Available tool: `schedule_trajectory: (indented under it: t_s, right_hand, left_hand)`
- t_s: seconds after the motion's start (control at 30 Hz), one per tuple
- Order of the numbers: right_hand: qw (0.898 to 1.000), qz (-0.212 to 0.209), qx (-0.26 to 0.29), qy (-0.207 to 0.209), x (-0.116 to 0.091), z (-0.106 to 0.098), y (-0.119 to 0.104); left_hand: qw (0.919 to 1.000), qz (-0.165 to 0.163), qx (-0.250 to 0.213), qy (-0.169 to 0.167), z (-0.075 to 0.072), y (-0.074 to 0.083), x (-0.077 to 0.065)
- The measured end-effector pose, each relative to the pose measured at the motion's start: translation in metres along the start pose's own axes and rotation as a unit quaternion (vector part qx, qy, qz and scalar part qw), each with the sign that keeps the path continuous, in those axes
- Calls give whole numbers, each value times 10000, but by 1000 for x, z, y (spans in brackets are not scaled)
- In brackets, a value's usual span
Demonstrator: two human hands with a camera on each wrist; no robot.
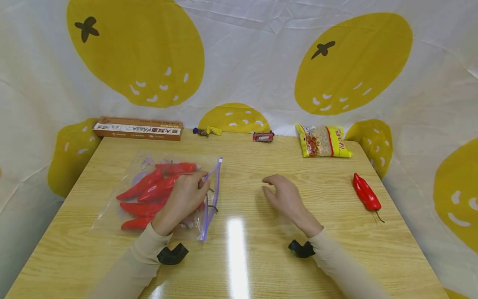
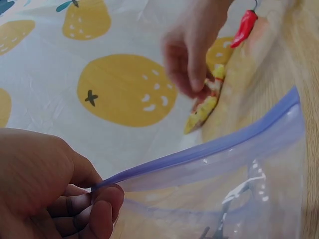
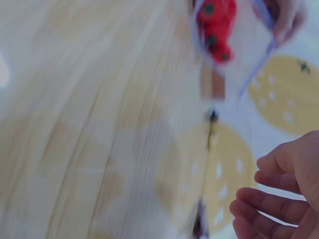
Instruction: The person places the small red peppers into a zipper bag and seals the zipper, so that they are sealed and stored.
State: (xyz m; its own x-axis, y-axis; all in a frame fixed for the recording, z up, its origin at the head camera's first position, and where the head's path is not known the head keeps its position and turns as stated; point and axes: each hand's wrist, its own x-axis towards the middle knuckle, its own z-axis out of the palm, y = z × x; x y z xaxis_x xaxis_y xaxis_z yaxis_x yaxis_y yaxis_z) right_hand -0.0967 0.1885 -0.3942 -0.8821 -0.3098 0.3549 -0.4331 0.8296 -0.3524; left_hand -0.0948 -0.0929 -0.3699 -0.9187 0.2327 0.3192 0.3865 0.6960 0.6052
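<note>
A clear zip bag [image 1: 112, 211] with a purple zip edge lies at the left of the table, several red peppers [image 1: 151, 187] inside it. My left hand [image 1: 185, 195] pinches the zip edge between thumb and fingers; in the left wrist view the purple zip strip [image 2: 199, 154] stretches away from that grip. In the right wrist view the bag's mouth gapes around the peppers [image 3: 214, 30]. My right hand [image 1: 286, 198] hovers over the middle of the table, fingers loosely bent, holding nothing. One more red pepper [image 1: 366, 193] lies apart at the right.
Along the back stand a pasta box [image 1: 138, 128], small wrapped sweets [image 1: 213, 131], a dark red packet [image 1: 263, 136] and a yellow food bag [image 1: 324, 142]. Behind them hangs a fruit-print cloth [image 1: 246, 62]. The table's right edge runs close to the loose pepper.
</note>
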Motion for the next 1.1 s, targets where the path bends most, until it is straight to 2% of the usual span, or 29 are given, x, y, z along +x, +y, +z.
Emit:
schedule_trajectory:
  t_s: [0.1,0.2,0.33,0.4,0.47,0.57,0.67,0.7,0.83,1.0,1.1]
  right_hand:
    - [9973,279,-568,358,-14,-23,40]
    - [9895,567,-1147,679,-28,-48,81]
    - [9712,979,-1878,1092,-48,-79,130]
    - [9599,1405,-2162,1106,-57,-92,149]
    - [9484,1958,-2338,869,-67,-102,162]
    - [9265,2837,-2469,102,-78,-112,176]
    - [9098,3337,-2379,-660,-88,-117,184]
    - [9071,3404,-2340,-807,-90,-118,185]
    - [9050,3499,-2174,-1062,-96,-119,186]
    - [9088,3469,-2145,-885,-94,-116,184]
    - [9192,3329,-2034,-535,-86,-110,170]
  left_hand:
    - [10000,-38,-37,-20,0,-1,0]
    - [10000,-38,-11,-7,0,-1,0]
    - [10000,-65,6,-5,0,-1,1]
    - [10000,-88,-7,-18,0,-1,1]
    - [9999,-124,-16,-39,0,-1,1]
    - [9999,-152,-26,-57,0,-2,1]
    - [9999,-152,-30,-63,1,-2,1]
    - [9999,-142,-34,-62,1,-2,1]
    - [10000,-84,-42,-34,1,-3,1]
    - [10000,-53,-23,29,0,-3,1]
    - [10000,-55,-14,56,0,-3,1]
